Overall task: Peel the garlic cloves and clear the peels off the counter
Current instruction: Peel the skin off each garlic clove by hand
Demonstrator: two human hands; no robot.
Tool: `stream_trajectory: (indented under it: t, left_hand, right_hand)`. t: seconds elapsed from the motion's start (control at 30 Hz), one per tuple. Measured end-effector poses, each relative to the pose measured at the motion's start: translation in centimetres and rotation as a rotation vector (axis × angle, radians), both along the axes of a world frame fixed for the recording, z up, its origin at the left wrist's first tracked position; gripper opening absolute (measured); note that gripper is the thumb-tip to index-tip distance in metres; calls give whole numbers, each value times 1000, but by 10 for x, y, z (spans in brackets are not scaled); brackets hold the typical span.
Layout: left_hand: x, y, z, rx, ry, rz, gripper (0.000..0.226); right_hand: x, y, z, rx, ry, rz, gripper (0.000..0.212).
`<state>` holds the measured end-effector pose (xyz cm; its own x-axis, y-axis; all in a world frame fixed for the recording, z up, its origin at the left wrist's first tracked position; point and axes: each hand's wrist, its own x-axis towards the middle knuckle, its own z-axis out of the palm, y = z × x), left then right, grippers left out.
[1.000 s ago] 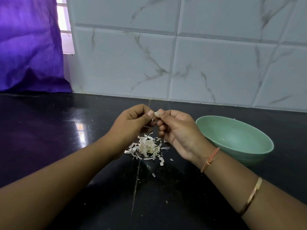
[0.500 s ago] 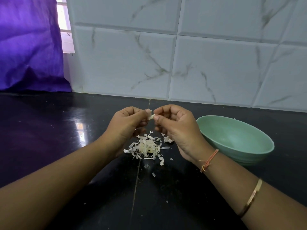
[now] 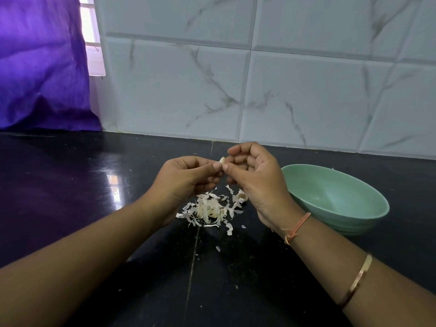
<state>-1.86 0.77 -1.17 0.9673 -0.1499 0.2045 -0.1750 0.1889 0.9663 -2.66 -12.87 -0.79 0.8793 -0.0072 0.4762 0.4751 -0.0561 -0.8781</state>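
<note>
Garlic clove [image 3: 222, 160] pinched between thumb and fingertips of both the left hand [image 3: 186, 178] and the right hand [image 3: 254, 175], held above the peel pile [image 3: 210, 210] on the black counter [image 3: 70, 185], apparently so stripped skin drops there; green bowl [image 3: 335, 208] right of the pile.

Glossy black stone bench [image 3: 70, 185]; papery dry peels [image 3: 208, 210]; smooth matt green bowl [image 3: 335, 201], probably plastic; marbled glazed tiles [image 3: 306, 90].
</note>
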Motion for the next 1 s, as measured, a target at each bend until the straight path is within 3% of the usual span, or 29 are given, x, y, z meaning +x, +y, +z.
stream_trajectory:
  t: [0.3,0.53,0.67,0.8,1.0]
  left_hand:
    - [-1,0,3,-68,98,-46,11]
    - [-2,-3,2,-52,26,15,9]
    - [-2,-1,1,-41,-28,36,28]
    - [-2,-2,1,-71,-33,13,25]
    - [1,0,2,-132,-62,-26,20]
  right_hand:
    - [2,2,-2,-277,-210,-121,31]
    - [3,1,-3,-313,-266,-201,22]
    - [0,3,-4,-381,-305,-199,25]
    - [-1,4,-4,-406,-309,-195,26]
    - [-1,3,-3,-358,-257,-214,7]
